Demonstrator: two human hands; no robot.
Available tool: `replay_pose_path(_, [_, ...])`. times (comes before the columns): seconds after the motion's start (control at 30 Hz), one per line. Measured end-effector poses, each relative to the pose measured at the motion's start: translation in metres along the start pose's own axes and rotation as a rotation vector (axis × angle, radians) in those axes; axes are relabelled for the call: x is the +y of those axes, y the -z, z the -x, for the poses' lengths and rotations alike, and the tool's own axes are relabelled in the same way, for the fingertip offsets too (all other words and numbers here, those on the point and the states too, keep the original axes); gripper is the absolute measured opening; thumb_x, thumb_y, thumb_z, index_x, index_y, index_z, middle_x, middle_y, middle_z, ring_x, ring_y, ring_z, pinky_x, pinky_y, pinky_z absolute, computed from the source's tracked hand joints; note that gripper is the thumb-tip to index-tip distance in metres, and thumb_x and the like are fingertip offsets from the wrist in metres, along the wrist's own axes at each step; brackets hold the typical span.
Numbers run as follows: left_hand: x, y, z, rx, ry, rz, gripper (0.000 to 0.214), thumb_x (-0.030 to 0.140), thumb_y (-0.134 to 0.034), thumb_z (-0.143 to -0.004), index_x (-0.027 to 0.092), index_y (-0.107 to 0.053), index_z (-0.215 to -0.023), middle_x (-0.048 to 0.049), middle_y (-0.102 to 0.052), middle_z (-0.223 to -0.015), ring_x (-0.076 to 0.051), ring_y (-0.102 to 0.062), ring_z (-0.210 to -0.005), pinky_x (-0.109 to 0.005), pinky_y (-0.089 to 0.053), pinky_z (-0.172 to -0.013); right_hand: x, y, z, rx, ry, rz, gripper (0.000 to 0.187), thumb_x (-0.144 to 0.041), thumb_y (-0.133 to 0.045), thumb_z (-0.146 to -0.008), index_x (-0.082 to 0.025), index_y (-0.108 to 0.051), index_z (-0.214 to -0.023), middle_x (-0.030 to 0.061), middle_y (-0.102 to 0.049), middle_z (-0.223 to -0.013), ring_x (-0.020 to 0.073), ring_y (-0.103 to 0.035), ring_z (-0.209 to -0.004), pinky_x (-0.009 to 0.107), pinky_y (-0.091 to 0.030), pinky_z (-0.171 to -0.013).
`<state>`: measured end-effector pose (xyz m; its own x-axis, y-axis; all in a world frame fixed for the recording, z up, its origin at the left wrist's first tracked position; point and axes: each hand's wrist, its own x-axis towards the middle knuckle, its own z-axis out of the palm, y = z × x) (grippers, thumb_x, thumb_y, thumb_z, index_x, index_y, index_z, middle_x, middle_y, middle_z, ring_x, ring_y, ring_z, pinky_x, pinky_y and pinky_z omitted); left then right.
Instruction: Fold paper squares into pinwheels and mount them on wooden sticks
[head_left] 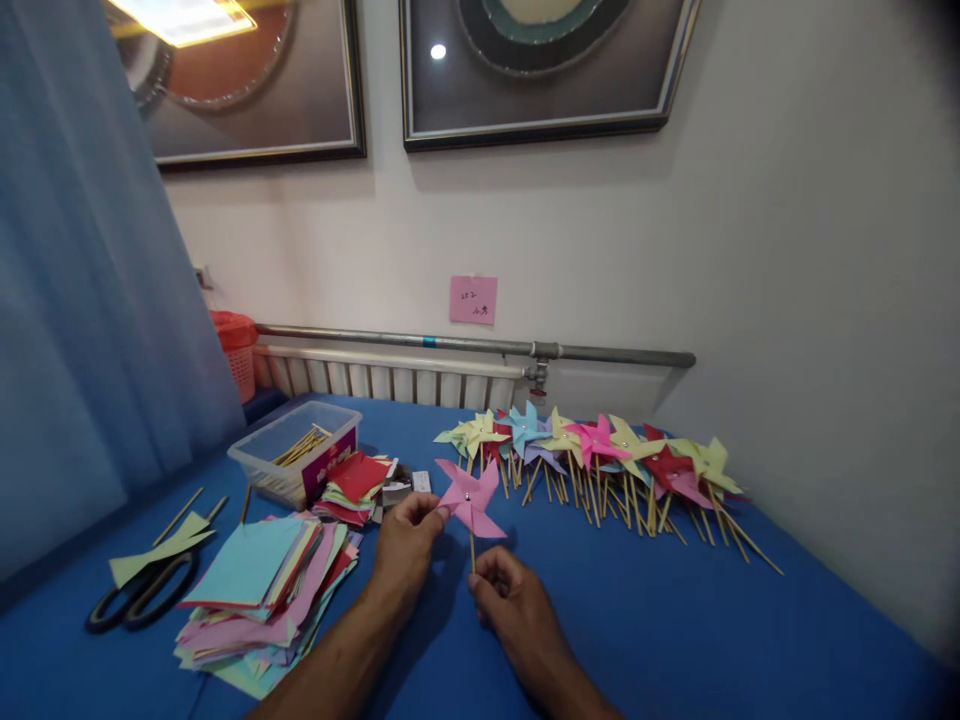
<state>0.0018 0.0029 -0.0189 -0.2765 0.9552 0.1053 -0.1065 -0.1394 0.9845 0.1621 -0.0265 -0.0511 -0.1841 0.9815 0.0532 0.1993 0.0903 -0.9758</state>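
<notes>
A pink paper pinwheel [480,488] with a pin at its centre stands upright on a thin wooden stick, in front of me at the middle of the table. My right hand [511,598] pinches the lower part of that stick between thumb and fingers. At the pinwheel's left blade, my left hand [411,540] is closed, thumb and forefinger together on the blade's edge. To the left of it lies a thick stack of coloured paper squares [251,560], light blue on top. Behind the stack is a smaller pile of paper, red uppermost [361,476].
Many finished pinwheels [592,440] lie in a row along the back right. A clear plastic box [300,450] holds wooden sticks. Black-handled scissors [142,595] lie at left under green paper scraps [165,548]. Small boxes [397,490] sit behind my left hand. A blue curtain [67,260] hangs left.
</notes>
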Motion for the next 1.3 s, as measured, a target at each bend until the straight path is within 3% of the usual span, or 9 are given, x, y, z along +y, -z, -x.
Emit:
replay_pose_path(0.3, [0.008, 0.003, -0.003, 0.117, 0.036, 0.09, 0.034, 0.041, -0.08, -0.062, 0.017, -0.069, -0.083, 0.0004, -0.065, -0.07, -0.013, -0.056, -0.062, -0.025, -0.042, -0.062, 0.006, 0.0, -0.003, 0.005, -0.002, -0.046, 0.016, -0.038, -0.06, -0.079, -0.023, -0.056, -0.076, -0.0062, -0.053, -0.057, 0.0135, -0.051, -0.054, 0.025, -0.039, -0.054])
replay_pose_path(0.37, [0.009, -0.001, 0.003, 0.075, 0.07, 0.101, 0.031, 0.039, -0.078, -0.06, 0.016, -0.07, -0.08, -0.0004, -0.065, -0.069, -0.014, -0.057, -0.062, -0.026, -0.042, -0.062, 0.009, 0.0, -0.005, 0.024, -0.012, -0.074, 0.019, -0.042, -0.06, -0.079, -0.024, -0.055, -0.077, -0.0066, -0.052, -0.055, 0.0133, -0.05, -0.052, 0.024, -0.038, -0.052])
replay_pose_path(0.53, [0.006, -0.015, 0.018, -0.167, 0.069, 0.11, 0.023, 0.034, -0.078, -0.058, 0.018, -0.063, -0.063, 0.0027, -0.055, -0.058, -0.011, -0.046, -0.056, -0.024, -0.036, -0.058, 0.012, -0.001, -0.006, 0.031, -0.003, -0.114, 0.021, -0.04, -0.064, -0.079, -0.023, -0.053, -0.076, -0.0073, -0.052, -0.058, 0.0121, -0.05, -0.051, 0.023, -0.038, -0.052])
replay_pose_path(0.67, [0.0, -0.021, 0.021, -0.214, 0.069, 0.083, 0.03, 0.038, -0.079, -0.061, 0.019, -0.056, -0.056, 0.0034, -0.051, -0.054, -0.01, -0.042, -0.054, -0.025, -0.034, -0.056, 0.008, -0.001, -0.003, 0.013, 0.003, -0.082, 0.017, -0.037, -0.063, -0.081, -0.023, -0.054, -0.076, -0.007, -0.053, -0.059, 0.0122, -0.051, -0.053, 0.024, -0.039, -0.053])
replay_pose_path(1.0, [0.003, -0.01, 0.011, -0.075, 0.083, 0.068, 0.022, 0.036, -0.075, -0.061, 0.019, -0.061, -0.057, 0.0027, -0.054, -0.054, -0.011, -0.042, -0.053, -0.024, -0.033, -0.054, 0.004, -0.001, -0.003, 0.009, -0.029, -0.046, 0.016, -0.037, -0.063, -0.08, -0.024, -0.055, -0.076, -0.0067, -0.053, -0.056, 0.013, -0.052, -0.052, 0.024, -0.038, -0.052])
replay_pose_path(1.3, [0.006, 0.0, 0.002, 0.019, 0.046, 0.056, 0.031, 0.042, -0.083, -0.059, 0.017, -0.068, -0.07, 0.0029, -0.058, -0.06, -0.011, -0.047, -0.057, -0.024, -0.036, -0.058, 0.006, -0.002, -0.003, 0.007, -0.012, -0.041, 0.015, -0.036, -0.062, -0.079, -0.023, -0.056, -0.074, -0.0063, -0.053, -0.055, 0.013, -0.05, -0.052, 0.024, -0.038, -0.053])
